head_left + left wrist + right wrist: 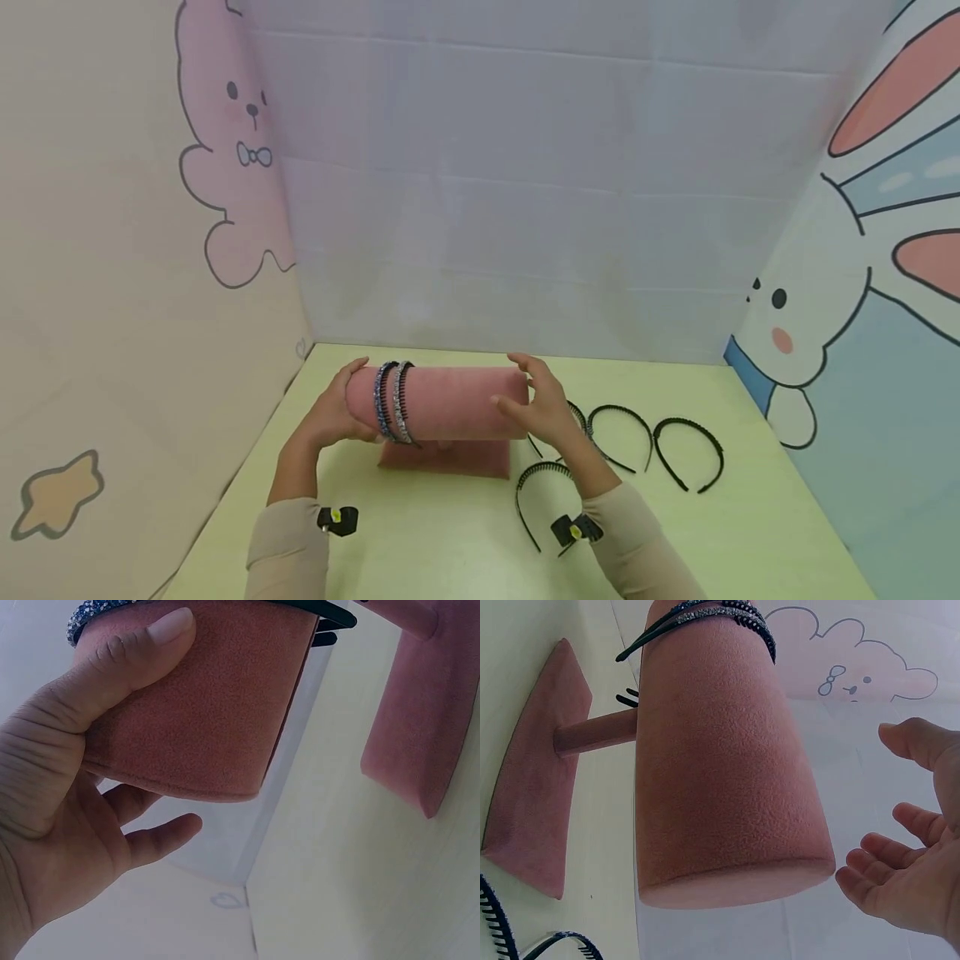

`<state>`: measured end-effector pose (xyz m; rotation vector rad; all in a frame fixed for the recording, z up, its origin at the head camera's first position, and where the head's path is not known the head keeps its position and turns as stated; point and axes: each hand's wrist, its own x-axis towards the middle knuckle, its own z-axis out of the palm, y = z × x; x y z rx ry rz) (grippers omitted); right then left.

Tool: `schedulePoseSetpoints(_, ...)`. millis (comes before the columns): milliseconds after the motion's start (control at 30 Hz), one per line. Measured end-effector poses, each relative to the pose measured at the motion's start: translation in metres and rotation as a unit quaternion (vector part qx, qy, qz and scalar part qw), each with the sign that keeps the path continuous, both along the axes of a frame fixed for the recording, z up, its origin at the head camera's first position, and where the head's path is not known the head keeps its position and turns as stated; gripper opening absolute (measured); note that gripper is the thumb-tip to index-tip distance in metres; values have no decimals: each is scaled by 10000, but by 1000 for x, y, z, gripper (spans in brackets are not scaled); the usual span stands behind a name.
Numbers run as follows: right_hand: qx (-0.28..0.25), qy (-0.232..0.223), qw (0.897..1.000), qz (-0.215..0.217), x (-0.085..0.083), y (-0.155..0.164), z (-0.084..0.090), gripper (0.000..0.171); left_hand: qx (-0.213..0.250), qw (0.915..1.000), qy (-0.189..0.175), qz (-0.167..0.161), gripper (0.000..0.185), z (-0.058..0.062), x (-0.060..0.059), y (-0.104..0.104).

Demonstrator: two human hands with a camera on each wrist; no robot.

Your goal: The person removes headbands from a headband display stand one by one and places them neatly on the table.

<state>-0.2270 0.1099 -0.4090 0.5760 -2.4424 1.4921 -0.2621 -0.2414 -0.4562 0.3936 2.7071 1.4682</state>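
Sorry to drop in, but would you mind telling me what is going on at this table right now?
A person is handling a pink velvet headband stand on a pale green table. The left hand grips the roll's left end, thumb on top. The right hand is open at the right end, not touching it in the wrist view. Sparkly headbands sit on the roll near the left end; several black headbands lie on the table to the right.

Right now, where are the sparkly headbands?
In the head view, the sparkly headbands sit around the left part of the pink velvet roll, beside the left hand.
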Motion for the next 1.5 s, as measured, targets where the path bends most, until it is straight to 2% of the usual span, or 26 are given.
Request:
schedulePoseSetpoints(100,68,-63,9998,173,-7,-6,2,66,88,9999,-16,-60,138,0,0,-1)
schedulePoseSetpoints(333,214,-139,9971,717,-22,-17,5,71,367,9993,-38,-63,122,-2,0,0)
schedulePoseSetpoints(533,450,-98,9936,1032,-32,-27,3,73,686,9975,-153,-79,121,-3,3,1)
schedulePoseSetpoints(700,824,-87,9889,1231,-38,-34,6,74,694,9974,-179,-29,122,-4,3,0)
schedulePoseSetpoints(867,944,-28,9848,1460,-45,-43,7,72,643,9978,-185,4,122,-4,2,0)
schedulePoseSetpoints(1333,1340,-120,9756,1735,-62,-68,5,74,769,9967,-277,25,121,-6,2,-1)
schedulePoseSetpoints(1500,1738,-114,9694,1728,-64,-79,6,75,970,9946,-370,-20,121,-8,2,0)
